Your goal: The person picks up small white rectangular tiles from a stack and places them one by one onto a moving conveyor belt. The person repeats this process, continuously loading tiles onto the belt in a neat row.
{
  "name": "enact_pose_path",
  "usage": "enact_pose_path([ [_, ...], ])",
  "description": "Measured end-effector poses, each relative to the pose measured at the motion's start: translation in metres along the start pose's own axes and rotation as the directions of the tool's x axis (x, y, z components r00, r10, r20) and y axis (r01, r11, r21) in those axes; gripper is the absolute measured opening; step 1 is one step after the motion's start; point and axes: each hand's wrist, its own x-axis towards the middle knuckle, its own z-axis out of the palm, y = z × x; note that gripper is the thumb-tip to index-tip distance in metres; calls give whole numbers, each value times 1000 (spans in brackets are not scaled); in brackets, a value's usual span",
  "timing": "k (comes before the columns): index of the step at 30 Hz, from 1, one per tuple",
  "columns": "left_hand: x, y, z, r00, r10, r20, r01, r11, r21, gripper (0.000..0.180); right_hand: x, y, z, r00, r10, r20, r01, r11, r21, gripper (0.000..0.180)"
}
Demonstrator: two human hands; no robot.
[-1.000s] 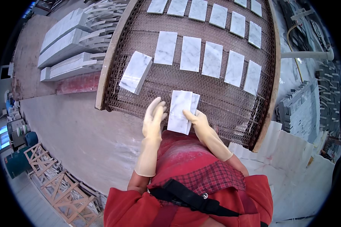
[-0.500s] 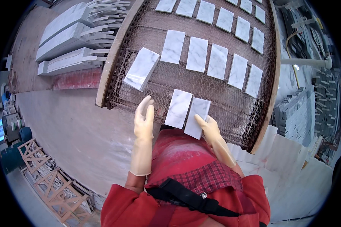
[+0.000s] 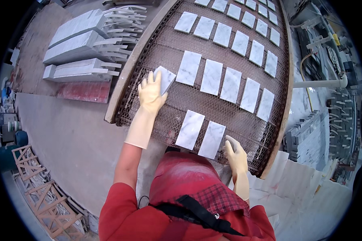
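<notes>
My left hand, in a cream rubber glove, grips a short stack of white marble tiles at the left of a wire-mesh conveyor belt. Its fingers lie over the stack's left side, the thumb at the near end; the glove hides much of the stack. Two single marble tiles lie side by side at the belt's near end, a left tile and a right tile. Just right of the latter, my right hand, gloved alike, is open and holds nothing. Beyond it a row of grey-veined tiles lies flat.
Wooden rails edge the belt, a left rail and a right rail. Further tile rows lie farther along. Stacked white slabs with thin strips stand left. At right are a pale pipe and leaning tile stacks.
My right hand has let go of the right tile, now flat on the belt, and moved right. My left hand has reached forward onto the stack. The tiles appear lower in view.
</notes>
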Motion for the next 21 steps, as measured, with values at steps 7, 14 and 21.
enact_pose_path([
  [7,18,5,-10,994,-62,94,74,989,-127,114,-9,-16,15,998,-45,37,40,990,135,40],
  [14,9,-25,-15,993,-120,-25,89,844,-529,111,-11,-39,40,949,-122,290,70,981,181,41],
  [21,-74,14,-28,996,49,-74,-87,709,-700,105,13,-72,74,742,-311,594,-141,793,592,59],
])
